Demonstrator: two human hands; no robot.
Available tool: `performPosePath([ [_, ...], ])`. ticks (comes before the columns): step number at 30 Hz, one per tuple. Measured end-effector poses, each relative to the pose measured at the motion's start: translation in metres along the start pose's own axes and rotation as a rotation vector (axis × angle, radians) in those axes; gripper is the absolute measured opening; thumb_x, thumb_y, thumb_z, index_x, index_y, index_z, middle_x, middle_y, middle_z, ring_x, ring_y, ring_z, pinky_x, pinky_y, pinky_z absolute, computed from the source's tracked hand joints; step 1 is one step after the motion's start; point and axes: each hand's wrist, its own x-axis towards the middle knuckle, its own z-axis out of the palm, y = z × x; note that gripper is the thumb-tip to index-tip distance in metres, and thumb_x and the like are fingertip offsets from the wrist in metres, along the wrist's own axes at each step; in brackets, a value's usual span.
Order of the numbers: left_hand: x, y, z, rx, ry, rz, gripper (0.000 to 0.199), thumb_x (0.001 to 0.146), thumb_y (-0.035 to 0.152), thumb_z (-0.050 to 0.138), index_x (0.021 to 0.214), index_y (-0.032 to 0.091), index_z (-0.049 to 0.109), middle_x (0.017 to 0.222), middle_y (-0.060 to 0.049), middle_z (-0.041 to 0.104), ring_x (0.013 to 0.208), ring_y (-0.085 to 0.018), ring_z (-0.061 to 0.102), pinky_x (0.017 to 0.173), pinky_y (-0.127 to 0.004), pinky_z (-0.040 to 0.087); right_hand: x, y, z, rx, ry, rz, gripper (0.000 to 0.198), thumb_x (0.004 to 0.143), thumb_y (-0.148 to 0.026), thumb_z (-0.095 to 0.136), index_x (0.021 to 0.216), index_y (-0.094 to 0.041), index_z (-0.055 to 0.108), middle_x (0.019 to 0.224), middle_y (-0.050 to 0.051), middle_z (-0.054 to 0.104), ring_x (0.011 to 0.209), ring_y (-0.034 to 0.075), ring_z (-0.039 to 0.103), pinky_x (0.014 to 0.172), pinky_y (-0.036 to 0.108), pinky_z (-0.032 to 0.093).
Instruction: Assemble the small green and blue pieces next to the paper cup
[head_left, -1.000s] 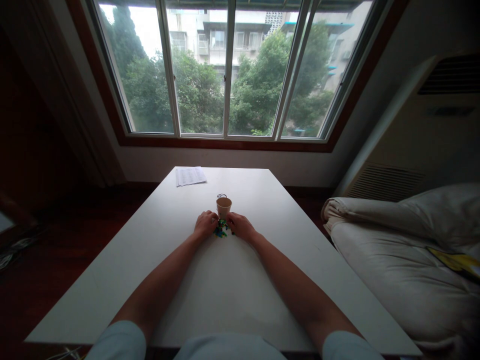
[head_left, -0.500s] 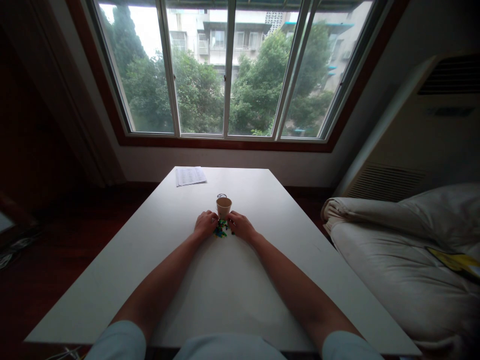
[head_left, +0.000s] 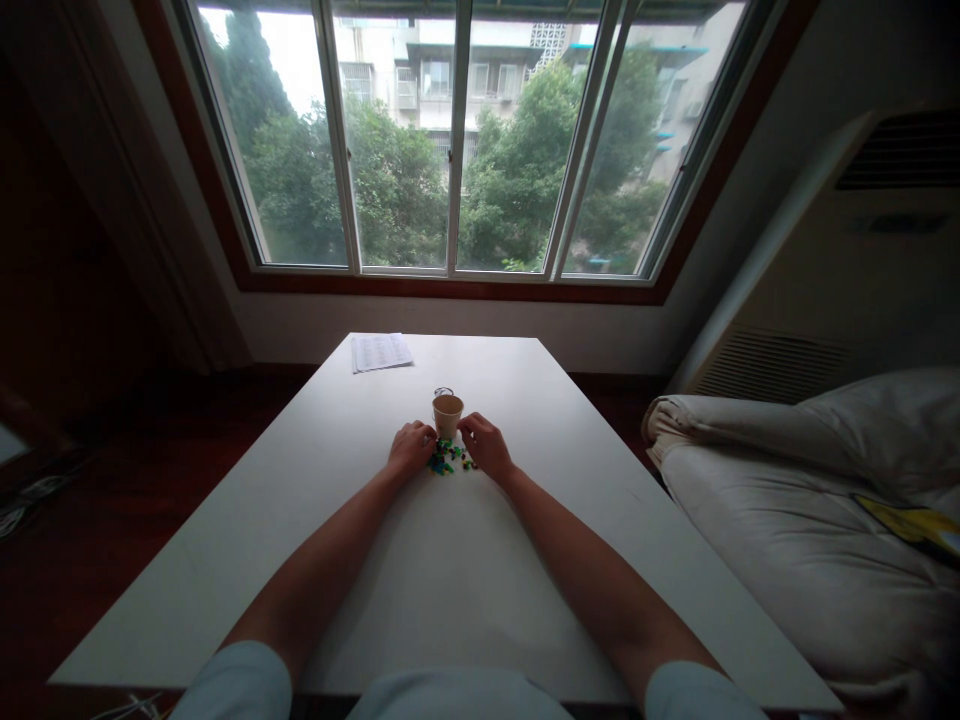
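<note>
While print on the far-left white paper sheets is illegible, the left hand borders small multicoloured pieces lying nearer than an upright tan tapered cup; the right hand, just right, sits well inside the right edge of the white tabletop. Neither curled grip's contents can be told.

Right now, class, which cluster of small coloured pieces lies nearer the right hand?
The smaller cluster, close by the right hand; the larger, mostly green and blue pile lies farther left, in front of the brown cup.
</note>
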Motion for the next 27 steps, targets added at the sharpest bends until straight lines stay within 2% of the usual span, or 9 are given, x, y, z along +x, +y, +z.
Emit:
performPosePath([
  [5,0.0,0.0,-0.001,-0.011,-0.007,0.008,0.021,0.09,0.029,0.057,0.099,0.024,0.075,0.108,-0.007,0.07,0.102,-0.022,0.06,0.088,-0.032,0.044,0.002,-0.008,-0.008,0.034,0.2,0.084,0.025,0.099,-0.019,0.04,0.103,-0.02,0.064,0.1,0.009,0.063,0.089,0.02,0.058,0.08,0.031,0.05],
  [9,-0.001,0.0,-0.002,-0.013,-0.012,0.003,0.022,0.09,0.028,0.057,0.1,0.024,0.076,0.109,-0.007,0.069,0.102,-0.022,0.06,0.089,-0.031,0.043,0.004,-0.014,-0.01,0.059,0.239,0.082,0.028,0.099,-0.02,0.04,0.112,-0.021,0.064,0.109,0.01,0.063,0.094,0.02,0.06,0.081,0.032,0.053],
  [11,-0.001,0.001,-0.002,-0.015,-0.013,-0.003,0.022,0.09,0.028,0.057,0.101,0.024,0.076,0.11,-0.007,0.069,0.103,-0.022,0.059,0.09,-0.031,0.043,0.004,-0.018,-0.009,0.047,0.248,0.045,0.031,0.1,-0.021,0.039,0.121,-0.021,0.062,0.118,0.011,0.062,0.104,0.021,0.06,0.087,0.034,0.053],
  [16,-0.001,0.0,-0.001,-0.009,-0.015,-0.009,0.022,0.09,0.028,0.057,0.101,0.023,0.076,0.11,-0.007,0.069,0.102,-0.021,0.059,0.091,-0.03,0.043,0.006,-0.022,-0.005,-0.047,0.206,-0.087,0.042,0.099,-0.024,0.045,0.14,-0.022,0.054,0.136,0.012,0.056,0.129,0.026,0.05,0.11,0.043,0.043],
  [21,0.0,0.0,0.001,0.007,0.008,0.006,0.022,0.09,0.028,0.056,0.1,0.024,0.076,0.106,-0.006,0.069,0.1,-0.021,0.059,0.09,-0.031,0.043,0.008,-0.017,0.003,-0.104,0.119,-0.187,0.051,0.097,-0.028,0.052,0.147,-0.023,0.049,0.147,0.011,0.05,0.137,0.029,0.045,0.112,0.047,0.04],
  [27,0.0,0.002,0.001,0.017,-0.005,-0.004,0.022,0.091,0.029,0.056,0.101,0.024,0.075,0.107,-0.006,0.069,0.099,-0.021,0.059,0.09,-0.031,0.043,0.008,-0.006,0.013,-0.142,0.042,-0.218,0.055,0.096,-0.033,0.055,0.149,-0.022,0.047,0.149,0.011,0.049,0.14,0.03,0.043,0.115,0.047,0.038],
])
